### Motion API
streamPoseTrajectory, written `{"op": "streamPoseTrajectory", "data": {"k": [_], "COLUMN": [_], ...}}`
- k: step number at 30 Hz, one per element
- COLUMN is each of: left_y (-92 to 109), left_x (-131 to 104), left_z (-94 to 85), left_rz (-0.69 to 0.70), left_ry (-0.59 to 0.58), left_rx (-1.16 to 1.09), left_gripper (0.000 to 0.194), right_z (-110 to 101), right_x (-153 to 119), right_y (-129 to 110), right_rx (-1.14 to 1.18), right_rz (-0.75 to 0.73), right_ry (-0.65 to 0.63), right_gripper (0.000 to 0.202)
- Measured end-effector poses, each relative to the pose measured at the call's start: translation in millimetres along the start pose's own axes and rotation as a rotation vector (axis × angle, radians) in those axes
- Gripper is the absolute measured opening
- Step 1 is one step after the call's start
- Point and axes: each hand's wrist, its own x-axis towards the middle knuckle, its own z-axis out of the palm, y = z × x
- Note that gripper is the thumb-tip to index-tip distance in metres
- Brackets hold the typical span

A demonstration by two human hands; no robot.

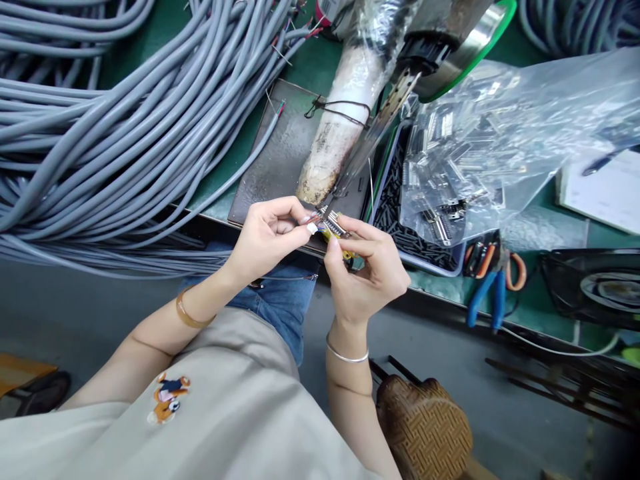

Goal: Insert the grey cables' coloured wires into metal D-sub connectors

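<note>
My left hand (273,233) pinches thin coloured wires (314,219) between thumb and fingertips. Just beside it, my right hand (367,263) grips a small metal multi-pin connector (335,225), and its fingers and thumb close on the connector's sides. The wire ends meet the connector's pin side; whether they are joined I cannot tell. Something yellow shows under the connector, partly hidden by the right fingers. Right above the hands sit the tip of a soldering tool (330,197) and a white, scorched tube (340,127) bound with dark wire.
Grey cables (125,127) are heaped on the left of the green bench. A dark metal plate (280,157) lies under the tube. To the right are a bin of small black sleeves (395,220), a clear bag of metal connectors (465,160) and blue-handled pliers (487,293). A woven stool (425,427) stands below.
</note>
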Motion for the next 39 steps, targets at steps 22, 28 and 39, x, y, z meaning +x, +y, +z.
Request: {"op": "streamPoseTrajectory", "data": {"k": [22,28,39], "left_y": [2,-1,0], "left_x": [-7,-4,-3], "left_z": [1.3,1.2,1.1], "left_rz": [-0.025,-0.038,-0.027], "left_ry": [0.02,0.051,0.034], "left_rx": [0.009,0.045,0.07], "left_gripper": [0.02,0.019,0.016], "right_z": [0,3,1], "right_x": [-10,-6,-11], "right_y": [-2,1,2], "right_rx": [0.035,0.044,-0.102], "right_rz": [0.1,0.073,-0.094], "right_ry": [-0.02,-0.017,-0.022], "right_gripper": [0.012,0.012,0.016]}}
